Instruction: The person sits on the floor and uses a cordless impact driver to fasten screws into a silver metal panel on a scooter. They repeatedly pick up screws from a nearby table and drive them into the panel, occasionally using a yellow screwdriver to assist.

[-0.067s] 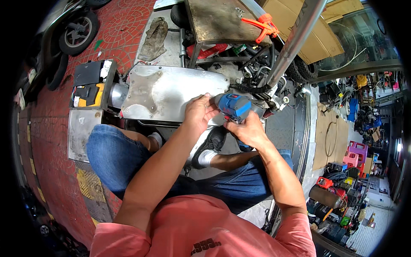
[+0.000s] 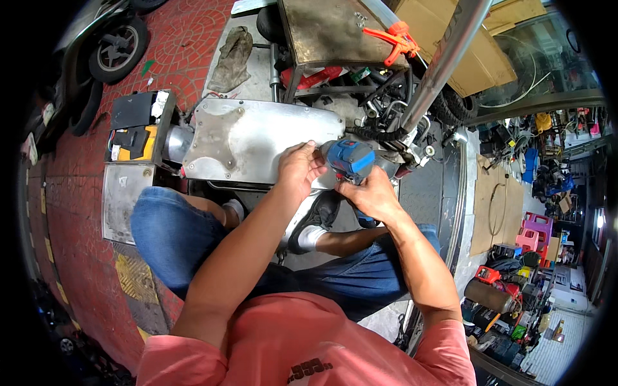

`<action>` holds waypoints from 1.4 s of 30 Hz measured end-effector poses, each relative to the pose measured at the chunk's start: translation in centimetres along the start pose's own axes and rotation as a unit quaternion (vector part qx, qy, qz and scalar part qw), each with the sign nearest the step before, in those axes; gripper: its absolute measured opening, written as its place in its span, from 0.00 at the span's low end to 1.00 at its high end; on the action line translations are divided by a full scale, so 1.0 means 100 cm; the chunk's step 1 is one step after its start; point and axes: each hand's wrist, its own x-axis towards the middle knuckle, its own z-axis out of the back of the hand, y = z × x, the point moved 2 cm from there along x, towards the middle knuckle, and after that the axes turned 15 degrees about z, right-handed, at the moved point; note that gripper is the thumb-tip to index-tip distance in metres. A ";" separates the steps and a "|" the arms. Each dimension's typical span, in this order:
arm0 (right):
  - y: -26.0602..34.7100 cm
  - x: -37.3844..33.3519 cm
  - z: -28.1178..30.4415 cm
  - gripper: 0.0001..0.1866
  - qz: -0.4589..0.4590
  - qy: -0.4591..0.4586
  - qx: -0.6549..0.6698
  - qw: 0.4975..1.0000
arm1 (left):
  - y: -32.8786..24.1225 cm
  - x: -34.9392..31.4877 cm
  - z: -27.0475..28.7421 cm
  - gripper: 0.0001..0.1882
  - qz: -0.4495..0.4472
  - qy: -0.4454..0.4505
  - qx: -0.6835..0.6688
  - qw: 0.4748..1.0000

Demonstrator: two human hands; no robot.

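Note:
A blue cordless power driver (image 2: 349,157) is gripped by its handle in my right hand (image 2: 372,195), its nose turned toward the left. At that nose my left hand (image 2: 299,170) has its thumb and fingertips drawn together; whatever they pinch is too small or hidden to make out. Both hands are over the near right edge of a silver metal plate (image 2: 270,132), which has screws along its border and worn, dull patches on its left part. The driver's front end is partly covered by my left fingers.
Left of the plate stands a box (image 2: 132,138) with yellow and black parts. Behind it are a grey cloth (image 2: 232,61) and a metal bench (image 2: 335,32) bearing an orange caulking gun (image 2: 396,42). A steel pole (image 2: 444,64) slants up at the right. Tools and stools (image 2: 531,238) crowd the far right.
The driver has tilted slightly in my right hand, its body turning a little. My left hand stays at its nose.

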 end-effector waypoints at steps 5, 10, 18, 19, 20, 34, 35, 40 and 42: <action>0.027 0.035 0.005 0.19 -0.033 0.058 -0.054 0.996 | -0.019 0.029 0.011 0.09 -0.118 -0.090 0.157 0.976; 0.023 0.101 0.018 0.26 -0.054 0.034 -0.044 0.997 | -0.066 0.066 -0.007 0.13 -0.303 -0.152 0.442 0.831; 0.020 0.177 0.015 0.11 -0.137 0.029 0.179 0.974 | -0.123 0.105 0.005 0.23 -0.182 -0.020 0.495 0.849; 0.019 0.177 0.014 0.11 -0.144 0.034 0.184 0.972 | -0.125 0.106 0.005 0.24 -0.168 -0.011 0.483 0.859; 0.021 0.178 0.015 0.11 -0.157 0.035 0.166 0.973 | -0.127 0.107 0.006 0.24 -0.153 -0.012 0.476 0.866; 0.005 0.189 0.004 0.13 -0.136 0.062 0.039 0.988 | -0.133 0.112 -0.002 0.14 -0.043 -0.004 0.439 0.898; 0.003 0.189 0.004 0.13 -0.135 0.062 0.032 0.988 | -0.132 0.111 -0.002 0.12 -0.042 -0.004 0.439 0.897; -0.017 0.198 -0.002 0.21 -0.102 0.067 -0.010 0.993 | -0.132 0.110 -0.002 0.14 -0.048 -0.009 0.431 0.901; -0.020 0.201 -0.001 0.21 -0.109 0.071 -0.007 0.991 | -0.132 0.110 -0.002 0.14 -0.044 -0.014 0.422 0.905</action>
